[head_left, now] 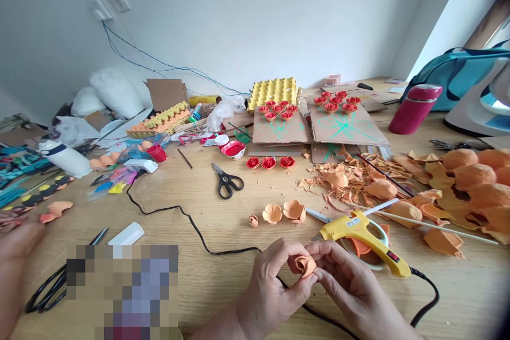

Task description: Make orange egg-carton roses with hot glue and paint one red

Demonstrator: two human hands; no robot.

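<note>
My left hand (271, 281) and my right hand (346, 276) meet low in the middle of the view, both pinching a small orange rolled egg-carton rose (305, 264). The fingers of both hands curl round it. A yellow glue gun (362, 236) rests just behind my right hand on a small dish, its black cord (426, 297) trailing to the right. Two open orange flower pieces (283, 212) and a tiny rolled bud (253, 220) lie on the wooden table (223, 212) beyond my hands.
Black scissors (227, 180), red painted roses (269, 162), cardboard sheets with red roses (314, 122), a yellow egg tray (274, 91), orange carton scraps (458, 186), a magenta flask (414, 108), a red paint dish (233, 149). Another person's hand (16, 260) at far left.
</note>
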